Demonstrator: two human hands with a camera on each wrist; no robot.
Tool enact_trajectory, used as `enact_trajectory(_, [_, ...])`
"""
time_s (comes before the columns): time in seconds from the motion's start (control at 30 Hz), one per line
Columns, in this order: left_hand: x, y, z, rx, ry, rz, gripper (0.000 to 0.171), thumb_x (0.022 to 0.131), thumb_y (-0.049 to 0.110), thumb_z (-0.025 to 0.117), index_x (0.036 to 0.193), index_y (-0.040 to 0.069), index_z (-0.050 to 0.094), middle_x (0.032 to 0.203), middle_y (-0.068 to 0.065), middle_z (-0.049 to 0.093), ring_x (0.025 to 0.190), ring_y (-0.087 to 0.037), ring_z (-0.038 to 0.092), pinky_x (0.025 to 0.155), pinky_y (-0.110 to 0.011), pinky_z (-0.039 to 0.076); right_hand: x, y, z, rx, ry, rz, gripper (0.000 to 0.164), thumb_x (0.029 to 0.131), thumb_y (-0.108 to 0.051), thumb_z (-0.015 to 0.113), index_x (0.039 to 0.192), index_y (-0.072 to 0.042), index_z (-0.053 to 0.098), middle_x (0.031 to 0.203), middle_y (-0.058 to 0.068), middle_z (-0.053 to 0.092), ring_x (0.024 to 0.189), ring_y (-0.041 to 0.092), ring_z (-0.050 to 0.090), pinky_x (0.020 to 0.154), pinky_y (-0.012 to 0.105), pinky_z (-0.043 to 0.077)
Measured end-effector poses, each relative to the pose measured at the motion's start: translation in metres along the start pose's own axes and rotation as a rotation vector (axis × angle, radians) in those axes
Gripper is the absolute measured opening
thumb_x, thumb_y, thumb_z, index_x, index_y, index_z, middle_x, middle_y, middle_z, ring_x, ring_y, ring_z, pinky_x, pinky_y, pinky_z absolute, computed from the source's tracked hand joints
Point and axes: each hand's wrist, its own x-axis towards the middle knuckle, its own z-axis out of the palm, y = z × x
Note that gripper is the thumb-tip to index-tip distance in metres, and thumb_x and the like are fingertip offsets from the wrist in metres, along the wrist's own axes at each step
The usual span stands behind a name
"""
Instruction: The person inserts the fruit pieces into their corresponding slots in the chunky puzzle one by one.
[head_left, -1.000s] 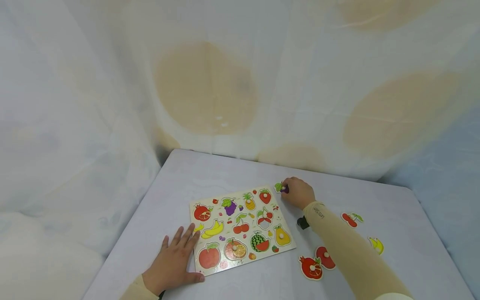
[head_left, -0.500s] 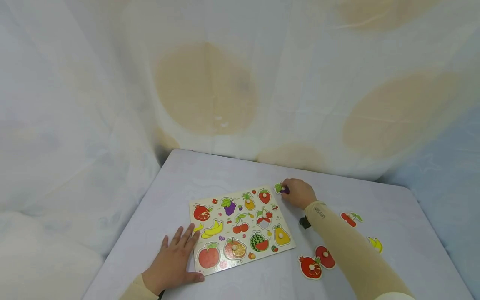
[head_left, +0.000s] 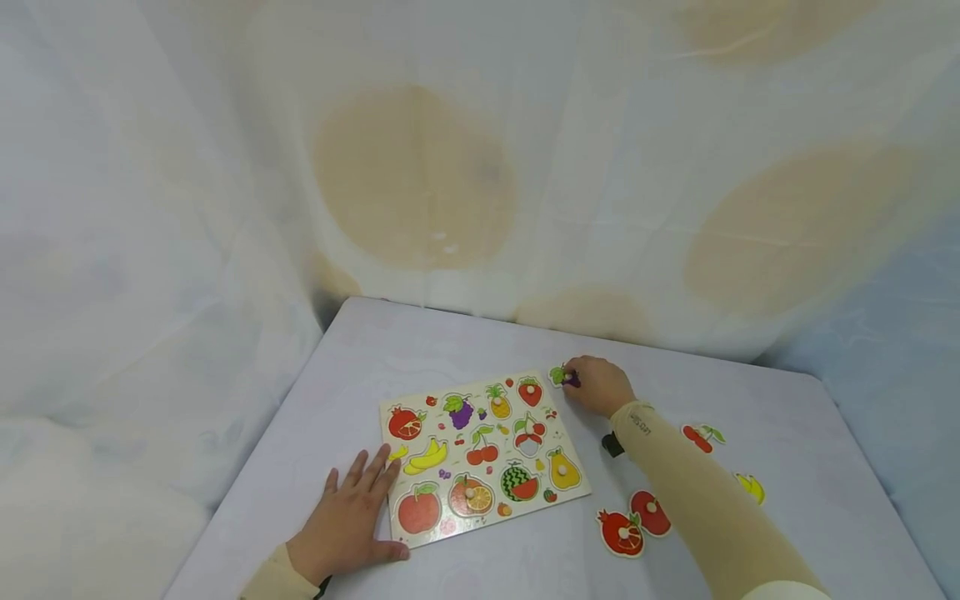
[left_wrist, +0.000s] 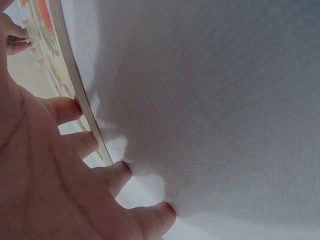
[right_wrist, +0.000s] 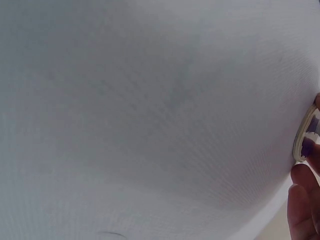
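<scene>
Head view. Grapes (head_left: 562,377) just off the board's far right corner, under the fingertips of the right hand (head_left: 597,387), on their left. Fingers curled, pinching the piece; leaf and part of the purple show. Right arm stretched forward across the table (head_left: 450,350), sleeve (head_left: 690,492) running back to the lower right. Left hand (head_left: 343,523) laid palm down, fingers spread and grasping nothing, fingertips at the left edge of the board (head_left: 482,396), thumb by its near left corner. Pomegranate (head_left: 621,534) and apple (head_left: 650,512) side by side, left of the right sleeve; cherries (head_left: 698,438) and bananas (head_left: 749,487) to its right.

Left wrist view. Palm fills the lower left. Two fingers lie over the board's edge, two reach past its corner to the table.

Right wrist view. Grapes at the far right margin, cut off by the frame; fingertips touch the piece above and below. Whether it lies flat or is slightly raised: cannot tell.
</scene>
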Motion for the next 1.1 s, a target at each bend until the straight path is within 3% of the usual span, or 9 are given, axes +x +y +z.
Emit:
enact_trajectory(0.47, [0.001, 0.0, 0.006, 0.004, 0.007, 0.002, 0.122, 0.06, 0.081, 0.074, 0.153, 0.011, 0.04, 0.163, -0.012, 0.024, 0.145, -0.045, 0.022, 0.102, -0.078, 0.022, -0.007, 0.002, -0.007, -0.005, 0.024, 0.006, 0.031, 0.083, -0.026, 0.082, 0.108, -0.01, 0.073, 0.1, 0.005, 0.07, 0.085, 0.021, 0.062, 0.084, 0.042, 0.055])
enact_trajectory(0.73, [0.0, 0.001, 0.003, -0.002, 0.012, 0.006, 0.121, 0.061, 0.079, 0.075, 0.153, 0.01, 0.04, 0.163, -0.013, 0.023, 0.145, -0.045, 0.022, 0.103, -0.078, 0.021, -0.013, 0.001, -0.009, 0.009, 0.059, 0.008, 0.032, 0.082, -0.028, 0.083, 0.108, -0.01, 0.074, 0.105, 0.007, 0.071, 0.09, 0.023, 0.066, 0.085, 0.044, 0.055])
enact_trajectory(0.93, [-0.001, 0.001, 0.0, -0.007, 0.003, 0.002, 0.12, 0.06, 0.08, 0.075, 0.153, 0.01, 0.04, 0.163, -0.013, 0.024, 0.144, -0.045, 0.023, 0.103, -0.078, 0.021, -0.019, -0.025, -0.019, 0.081, 0.083, -0.044, 0.03, 0.083, -0.027, 0.082, 0.106, -0.01, 0.074, 0.097, 0.002, 0.07, 0.079, 0.018, 0.062, 0.075, 0.039, 0.055])
enact_trajectory(1.1, [0.0, -0.001, 0.001, 0.002, -0.003, 0.002, 0.121, 0.061, 0.081, 0.073, 0.153, 0.011, 0.04, 0.163, -0.013, 0.024, 0.144, -0.045, 0.023, 0.103, -0.078, 0.021, -0.02, -0.057, -0.021, 0.119, 0.045, -0.087, 0.028, 0.084, -0.03, 0.081, 0.103, -0.012, 0.073, 0.091, -0.003, 0.066, 0.072, 0.012, 0.056, 0.066, 0.03, 0.052])
